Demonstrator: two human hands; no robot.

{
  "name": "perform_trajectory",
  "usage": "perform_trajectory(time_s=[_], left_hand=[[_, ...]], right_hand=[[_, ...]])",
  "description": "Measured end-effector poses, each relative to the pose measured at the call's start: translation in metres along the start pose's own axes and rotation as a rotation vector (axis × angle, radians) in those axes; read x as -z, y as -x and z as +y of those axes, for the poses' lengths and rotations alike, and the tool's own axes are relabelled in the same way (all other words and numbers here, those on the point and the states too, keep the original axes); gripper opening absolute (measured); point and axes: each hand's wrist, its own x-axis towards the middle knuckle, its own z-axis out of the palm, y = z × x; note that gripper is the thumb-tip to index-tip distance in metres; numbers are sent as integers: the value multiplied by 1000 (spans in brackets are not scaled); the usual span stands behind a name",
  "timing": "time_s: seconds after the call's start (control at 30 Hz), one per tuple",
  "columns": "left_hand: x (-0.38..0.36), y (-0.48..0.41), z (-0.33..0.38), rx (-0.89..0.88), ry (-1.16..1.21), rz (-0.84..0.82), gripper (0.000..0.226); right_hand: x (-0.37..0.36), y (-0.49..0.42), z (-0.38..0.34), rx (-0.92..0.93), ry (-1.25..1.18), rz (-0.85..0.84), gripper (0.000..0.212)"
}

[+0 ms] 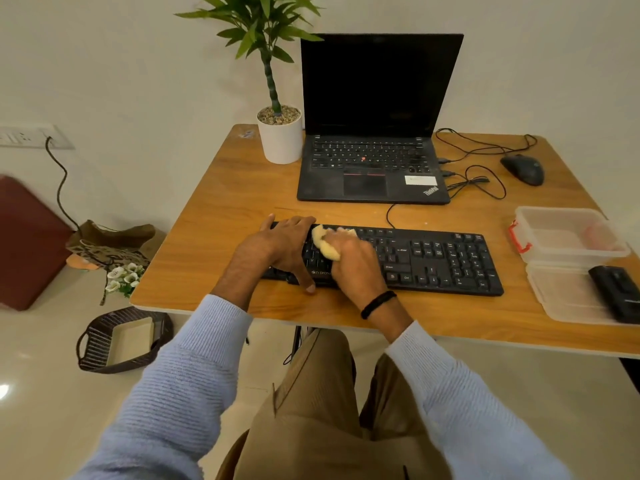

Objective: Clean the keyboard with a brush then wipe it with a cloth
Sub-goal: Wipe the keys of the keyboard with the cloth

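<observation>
Sleeves [194,375] forward; right hand [353,268] grips cloth [325,245] on keyboard [433,261], left hand [284,247] flat, fingers straight, on its left end. Far tub [540,216]: something pink [595,233]; near tub [568,299]: black object [616,292].

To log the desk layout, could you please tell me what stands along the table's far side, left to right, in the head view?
Potted plant → laptop → mouse.

Off-white wall [138,64], glossy pale floor [41,358], wooden table [214,209].
</observation>
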Motion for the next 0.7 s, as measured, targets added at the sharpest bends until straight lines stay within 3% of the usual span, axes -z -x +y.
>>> perform_trajectory(time_s=[0.07,0.2,0.33,0.47,0.6,0.7], left_hand=[[1,1,1,0,16,-1,144],[0,0,-1,-8,1,-3,146],[0,0,0,-5,22,-3,144],[-1,-1,-2,-13,20,5,143],[-1,-1,-1,-12,24,3,143],[-2,0,-3,-16,25,20,144]], right_hand=[[3,-2,6,-117,-4,91,41],[4,15,-8,133,8,-89,41],[13,8,7,-49,28,65,40],[17,22,-2,52,-15,-66,42],[13,17,6,-76,43,58,42],[7,29,-5,67,12,-44,46]])
